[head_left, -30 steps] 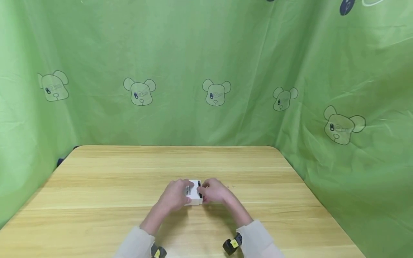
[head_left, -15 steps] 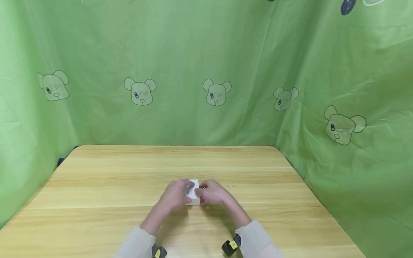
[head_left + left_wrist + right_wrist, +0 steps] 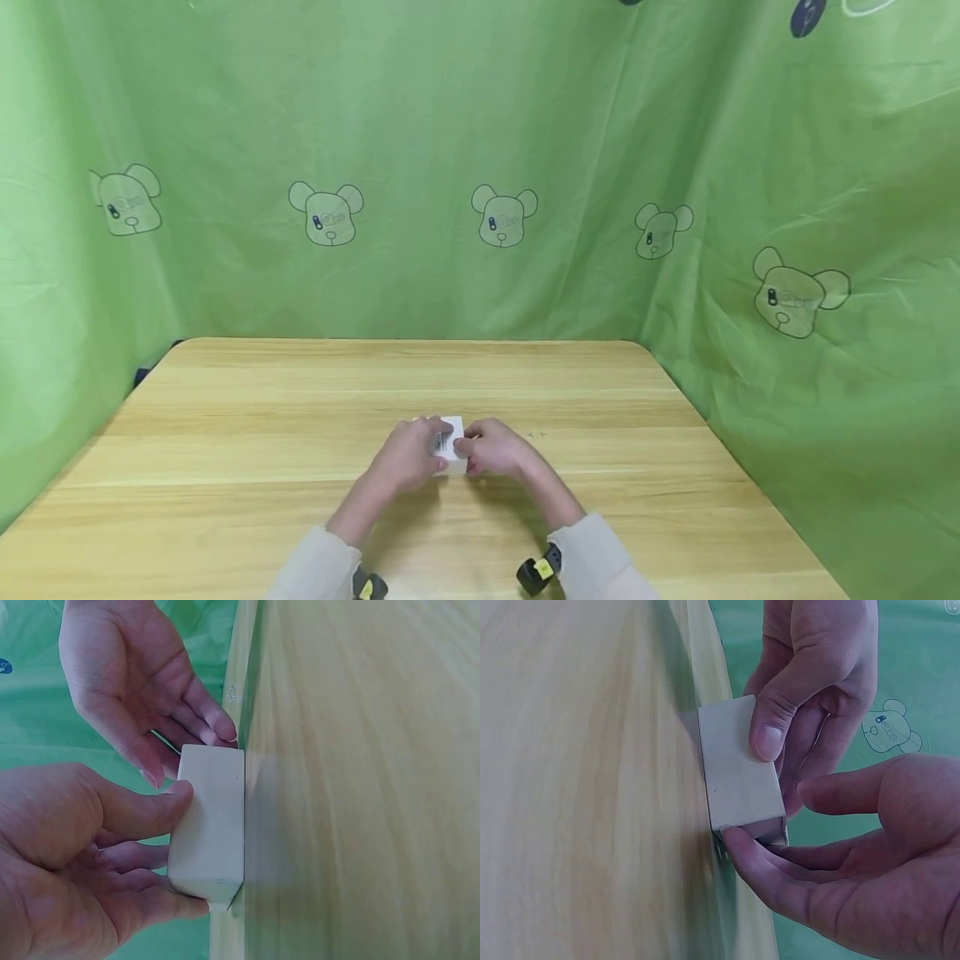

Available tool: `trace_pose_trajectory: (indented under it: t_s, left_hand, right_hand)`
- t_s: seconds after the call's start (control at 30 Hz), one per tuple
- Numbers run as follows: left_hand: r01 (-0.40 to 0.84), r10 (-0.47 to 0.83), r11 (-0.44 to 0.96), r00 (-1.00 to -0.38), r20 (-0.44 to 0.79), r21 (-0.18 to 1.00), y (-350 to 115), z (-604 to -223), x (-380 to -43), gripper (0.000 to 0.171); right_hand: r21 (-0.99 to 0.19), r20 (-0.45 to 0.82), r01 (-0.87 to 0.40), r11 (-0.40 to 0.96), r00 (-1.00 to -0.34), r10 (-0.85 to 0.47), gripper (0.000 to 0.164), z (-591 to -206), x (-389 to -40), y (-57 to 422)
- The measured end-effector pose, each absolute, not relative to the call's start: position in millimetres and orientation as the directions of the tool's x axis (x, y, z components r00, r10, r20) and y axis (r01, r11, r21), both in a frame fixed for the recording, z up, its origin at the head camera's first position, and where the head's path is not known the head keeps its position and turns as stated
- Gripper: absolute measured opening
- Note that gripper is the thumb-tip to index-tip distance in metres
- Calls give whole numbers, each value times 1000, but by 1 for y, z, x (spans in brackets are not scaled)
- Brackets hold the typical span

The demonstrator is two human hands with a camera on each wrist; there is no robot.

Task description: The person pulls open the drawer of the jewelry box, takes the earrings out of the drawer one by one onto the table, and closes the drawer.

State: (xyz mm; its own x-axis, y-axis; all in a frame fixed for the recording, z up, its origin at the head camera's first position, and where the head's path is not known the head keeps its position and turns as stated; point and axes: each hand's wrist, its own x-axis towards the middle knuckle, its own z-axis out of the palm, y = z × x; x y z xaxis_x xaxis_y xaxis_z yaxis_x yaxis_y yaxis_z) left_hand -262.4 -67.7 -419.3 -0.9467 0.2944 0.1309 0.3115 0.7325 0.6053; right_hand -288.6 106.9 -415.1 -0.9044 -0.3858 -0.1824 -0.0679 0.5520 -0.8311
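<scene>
A small white cardboard box [image 3: 453, 435] with dark print on top stands on the table between both hands. My left hand [image 3: 407, 454] grips its left end; in the left wrist view the thumb [image 3: 161, 810] lies on the near side face and the fingers reach round the end and behind. At the other end is my right hand [image 3: 495, 447], its fingers fairly straight. From the right wrist view, one fingertip [image 3: 739, 836] presses at the lower edge of the box's end face, and the right thumb [image 3: 840, 795] is beside the box's top edge.
The wooden table [image 3: 300, 400] has a light grain and rounded far corners. Green curtains [image 3: 420, 125] with bear-head prints stand behind it and at both sides. Each wrist wears a black strap device [image 3: 534, 575] with a yellow mark.
A dark gap near the box's right end has closed as the right hand moved slightly left and the end slid in. Over the last half second both hands have hardly moved.
</scene>
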Motion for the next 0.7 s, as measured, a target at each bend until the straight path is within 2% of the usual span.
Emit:
trace_pose_trajectory:
  t_s: [0.3,0.7]
  left_hand:
    - [334,312,733,-939,143,593,-64,-420,-264,48]
    - [248,256,708,-963,87,661,-67,-413,-261,47]
  right_hand:
    - [-829,-195,-54,556,-905,-379,31,-414,-289,112]
    - [-855,-186,-35,517,-910,-370,40,-408,-287,117]
